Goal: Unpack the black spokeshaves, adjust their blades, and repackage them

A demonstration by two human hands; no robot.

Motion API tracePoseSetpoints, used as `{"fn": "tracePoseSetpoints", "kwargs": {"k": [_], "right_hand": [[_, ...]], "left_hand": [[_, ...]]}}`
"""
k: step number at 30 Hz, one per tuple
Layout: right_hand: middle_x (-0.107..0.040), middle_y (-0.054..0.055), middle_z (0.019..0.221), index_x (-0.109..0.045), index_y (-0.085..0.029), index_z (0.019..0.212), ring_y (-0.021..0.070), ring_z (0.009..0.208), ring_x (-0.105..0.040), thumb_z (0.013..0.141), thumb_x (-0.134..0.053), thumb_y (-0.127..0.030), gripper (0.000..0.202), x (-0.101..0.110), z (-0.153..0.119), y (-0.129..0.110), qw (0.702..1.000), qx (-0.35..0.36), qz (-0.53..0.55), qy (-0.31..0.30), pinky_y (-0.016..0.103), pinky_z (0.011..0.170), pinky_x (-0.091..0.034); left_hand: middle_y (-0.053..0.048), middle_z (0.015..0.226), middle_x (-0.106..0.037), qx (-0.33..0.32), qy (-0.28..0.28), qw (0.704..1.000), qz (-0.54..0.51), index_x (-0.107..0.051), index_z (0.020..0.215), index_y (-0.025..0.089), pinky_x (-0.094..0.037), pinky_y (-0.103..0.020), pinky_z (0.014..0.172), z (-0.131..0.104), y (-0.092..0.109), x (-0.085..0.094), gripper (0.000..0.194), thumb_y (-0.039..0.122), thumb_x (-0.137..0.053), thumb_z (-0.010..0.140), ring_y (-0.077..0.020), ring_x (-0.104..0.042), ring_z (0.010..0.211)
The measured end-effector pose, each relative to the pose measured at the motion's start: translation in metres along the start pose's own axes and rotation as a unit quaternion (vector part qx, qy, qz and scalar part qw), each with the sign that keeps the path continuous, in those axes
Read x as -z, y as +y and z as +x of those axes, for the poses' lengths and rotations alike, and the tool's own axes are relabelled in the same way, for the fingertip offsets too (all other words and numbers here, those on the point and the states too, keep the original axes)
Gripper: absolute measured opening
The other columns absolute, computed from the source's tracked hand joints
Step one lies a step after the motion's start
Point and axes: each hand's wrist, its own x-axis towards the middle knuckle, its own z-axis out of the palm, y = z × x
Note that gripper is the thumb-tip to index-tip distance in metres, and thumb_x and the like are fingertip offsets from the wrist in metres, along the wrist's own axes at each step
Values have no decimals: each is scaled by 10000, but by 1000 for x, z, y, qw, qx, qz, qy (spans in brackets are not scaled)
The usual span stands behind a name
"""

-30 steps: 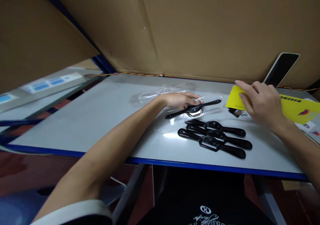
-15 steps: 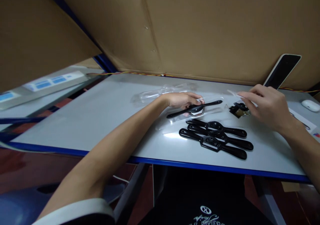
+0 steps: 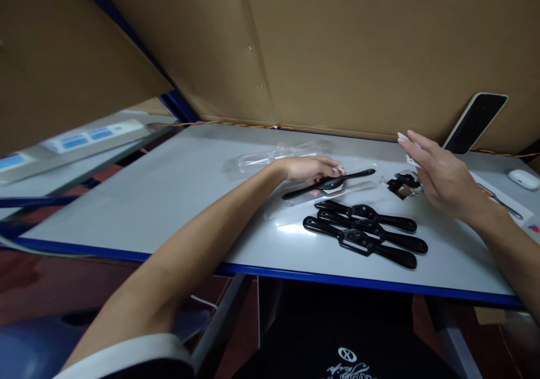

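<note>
My left hand (image 3: 314, 170) grips a black spokeshave (image 3: 331, 183) by its middle, over clear plastic bags (image 3: 287, 202). A pale patch shows on the tool's body under the fingers. Three more black spokeshaves (image 3: 358, 241) lie side by side nearer the front edge. My right hand (image 3: 447, 179) is raised at the right, fingers close together around a small white piece (image 3: 411, 159), mostly hidden, whose kind I cannot make out. Below and left of that hand lies a small heap of dark metal parts (image 3: 403, 186).
More clear plastic bags (image 3: 270, 157) lie behind my left hand. A phone (image 3: 476, 123) leans against the cardboard panel (image 3: 337, 58). A white earbud case (image 3: 523, 179) and a printed sheet (image 3: 514, 202) rest at the right. A power strip (image 3: 90, 137) sits on the left.
My right hand has lifted slightly and turned, and the clear strip that stuck out from its fingertips no longer shows. More of the printed sheet is visible. My left hand stays still.
</note>
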Motion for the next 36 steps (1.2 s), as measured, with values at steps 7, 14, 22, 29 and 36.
{"fn": "tracePoseSetpoints", "kwargs": {"k": [7, 14, 22, 29, 36], "right_hand": [[-627, 109, 1460, -405, -358, 1599, 337, 1128, -690, 915, -596, -269, 716, 11, 1, -13, 994, -52, -91, -5, 482, 877, -526], [-624, 120, 1435, -402, -296, 1570, 369, 1227, -632, 930, -483, -250, 647, 19, 4, -21, 993, -87, -62, -50, 508, 951, -504], [-600, 173, 1327, -280, -291, 1658, 440, 1147, -562, 885, -606, -522, 870, 33, 6, -26, 990, -80, -106, -38, 587, 912, -460], [-618, 191, 1282, -292, -296, 1647, 405, 1021, -631, 912, -583, -675, 877, 45, 7, -36, 988, -118, -101, 3, 514, 776, -519], [-686, 193, 1278, -396, -191, 1584, 415, 1065, -672, 862, -667, -586, 867, 24, 3, -32, 990, -103, -92, -18, 500, 804, -531]], "left_hand": [[-22, 763, -649, -15, -5, 1000, -13, -682, 970, 198, -506, -266, 519, 0, -1, 0, 181, 285, -737, 821, -128, -535, 518], [-21, 723, -646, -8, 16, 1000, -10, -702, 931, 204, -500, -284, 498, -4, 3, -4, 181, 292, -755, 782, -142, -540, 485], [-33, 774, -701, -9, -3, 1000, -14, -678, 984, 202, -549, -292, 610, 1, -2, 1, 211, 311, -735, 813, -156, -599, 542], [-44, 781, -709, -19, -6, 999, -46, -682, 975, 181, -493, -258, 520, -3, -2, -1, 172, 266, -734, 835, -128, -573, 496], [-52, 773, -685, -156, 218, 940, -212, -612, 895, 154, -509, -228, 490, 10, 7, -7, 34, 130, -590, 905, -135, -615, 568]]}}
